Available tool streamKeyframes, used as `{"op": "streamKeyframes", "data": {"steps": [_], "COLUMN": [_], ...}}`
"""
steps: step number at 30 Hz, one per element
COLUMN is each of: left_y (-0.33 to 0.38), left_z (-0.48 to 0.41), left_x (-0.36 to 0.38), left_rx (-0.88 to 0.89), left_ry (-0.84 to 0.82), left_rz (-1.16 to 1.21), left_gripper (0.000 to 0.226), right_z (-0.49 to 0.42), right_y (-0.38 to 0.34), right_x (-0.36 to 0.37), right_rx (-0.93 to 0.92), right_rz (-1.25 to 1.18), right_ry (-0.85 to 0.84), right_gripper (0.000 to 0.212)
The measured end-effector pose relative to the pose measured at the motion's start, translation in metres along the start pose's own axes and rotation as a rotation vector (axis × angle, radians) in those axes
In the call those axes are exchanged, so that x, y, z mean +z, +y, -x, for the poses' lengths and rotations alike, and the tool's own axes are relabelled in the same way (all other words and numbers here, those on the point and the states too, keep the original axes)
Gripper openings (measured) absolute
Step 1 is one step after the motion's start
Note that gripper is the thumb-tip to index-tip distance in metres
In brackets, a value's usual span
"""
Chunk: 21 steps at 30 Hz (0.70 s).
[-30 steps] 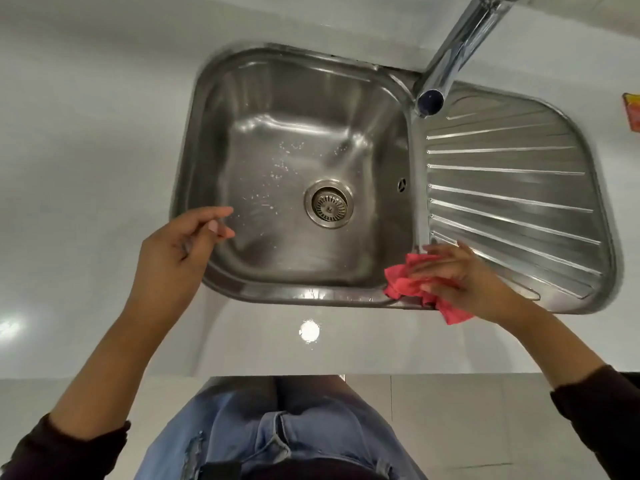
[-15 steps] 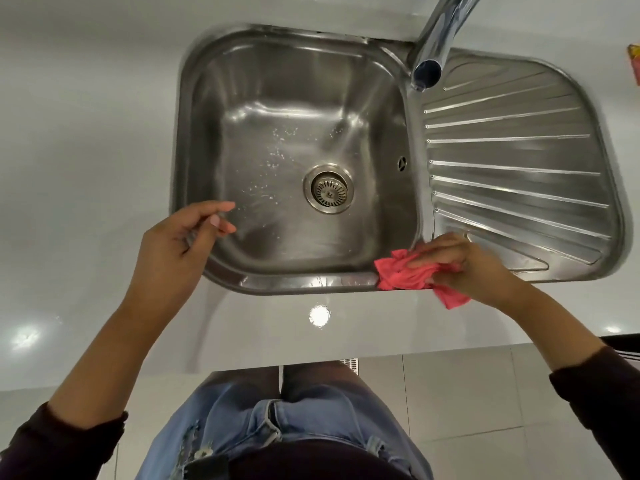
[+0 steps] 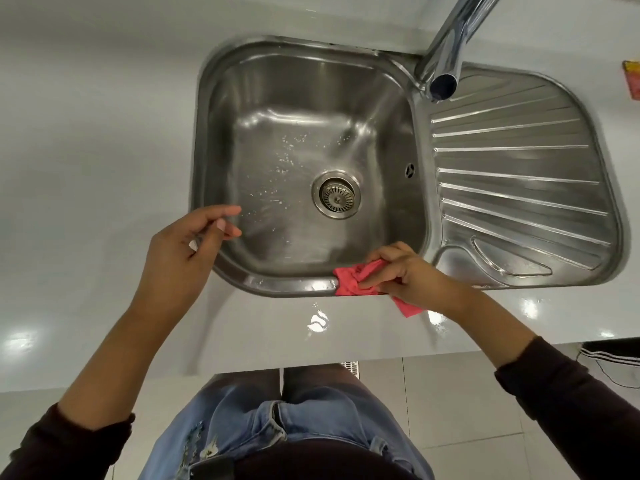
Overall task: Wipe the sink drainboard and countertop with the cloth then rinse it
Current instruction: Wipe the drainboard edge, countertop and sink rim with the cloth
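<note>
**Cloth moves left along the front rim of the sink**

Since the earlier frames, the right hand has slid the cloth to the left, from the front corner of the drainboard toward the front edge of the basin. Now the red cloth lies bunched on the steel front rim, at the place where basin and drainboard meet, and 1 corner of it hangs over onto the white worktop. The right hand is closed around the cloth, fingers curled on top and pressing it down, wrist bent, forearm coming from the lower right in a dark sleeve.

The left hand hovers over the front left corner of the basin and holds nothing. It is half open, the thumb and first finger stretched toward the basin, the other fingers loosely curled. Its forearm rises from the lower left.

The tap points its spout over the ridge between basin and drainboard. The drain sits in the basin floor.
</note>
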<state>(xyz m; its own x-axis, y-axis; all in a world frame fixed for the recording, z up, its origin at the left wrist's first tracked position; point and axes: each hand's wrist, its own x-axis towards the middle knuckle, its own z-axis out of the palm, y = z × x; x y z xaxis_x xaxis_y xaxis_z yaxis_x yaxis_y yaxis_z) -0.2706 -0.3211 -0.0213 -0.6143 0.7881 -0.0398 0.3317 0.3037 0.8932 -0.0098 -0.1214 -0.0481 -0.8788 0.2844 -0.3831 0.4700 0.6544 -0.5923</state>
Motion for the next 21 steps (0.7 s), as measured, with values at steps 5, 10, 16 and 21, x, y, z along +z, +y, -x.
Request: {"op": "streamKeyframes", "data": {"steps": [5,10,16,21], "left_y": [-0.004,-0.006,-0.006,-0.013], "left_z": [0.001,0.003,0.004,0.005], "left_x": [-0.004,-0.007,-0.013,-0.02], "left_rx": [0.001,-0.007,-0.009,-0.025], "left_ry": [0.017,0.029,0.02,0.05], "left_rz": [0.017,0.028,0.029,0.029], "left_gripper": [0.028,0.028,0.028,0.027], "right_z": [-0.029,-0.071,-0.073,-0.029], "right_y": [-0.034,-0.067,-0.047,-0.028], "right_x": [0.028,0.055,0.027,-0.01], "right_rx": [-0.008,0.095,0.304,0.107], "right_rz": [-0.099,-0.107,-0.053,-0.069], "right_ry": [0.066,0.147,0.337,0.143], "right_gripper": [0.027,0.028,0.03,0.028]}}
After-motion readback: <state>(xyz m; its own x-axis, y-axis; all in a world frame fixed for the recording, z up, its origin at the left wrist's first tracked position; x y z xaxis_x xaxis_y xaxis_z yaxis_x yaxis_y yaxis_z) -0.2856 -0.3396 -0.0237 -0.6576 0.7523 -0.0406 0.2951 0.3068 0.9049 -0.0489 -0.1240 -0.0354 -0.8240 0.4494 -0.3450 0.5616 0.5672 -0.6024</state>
